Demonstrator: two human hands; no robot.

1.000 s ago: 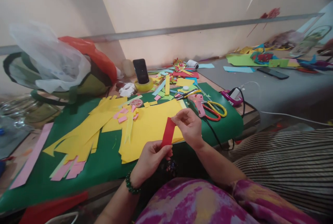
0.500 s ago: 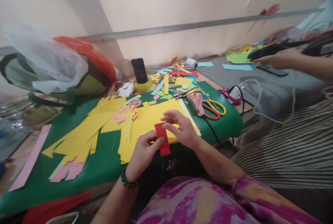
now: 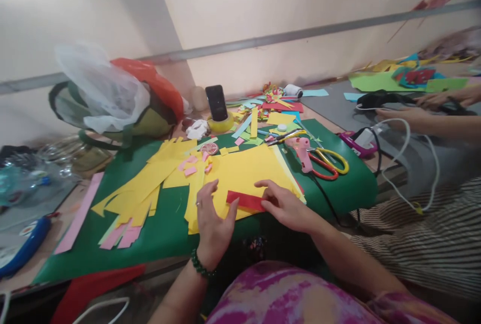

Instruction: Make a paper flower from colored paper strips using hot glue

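A folded-looking strip of red paper [image 3: 246,201] lies sideways over the front of the yellow paper sheets [image 3: 240,168]. My right hand [image 3: 287,206] pinches its right end between thumb and fingers. My left hand [image 3: 216,226] is open at the other end, thumb and fingers spread apart. Its thumb tip is at the strip's lower left edge; whether it touches I cannot tell. Small pink paper pieces [image 3: 191,171] are scattered on the yellow sheets, past my left hand. Beyond my right hand are a pink glue gun [image 3: 301,151] and scissors [image 3: 326,171] with red and yellow handles.
Cut yellow strips [image 3: 141,183] cover the left of the green mat [image 3: 165,236]. A phone [image 3: 217,103] leans upright in a tape roll [image 3: 221,124]. A bag [image 3: 158,116] stands back left. Another person's hands [image 3: 406,116] handle something black on the right, near a white cable [image 3: 408,148].
The red strip has turned from upright to sideways. My left hand has let go and spread; my right hand has taken its right end. The view has swung left.
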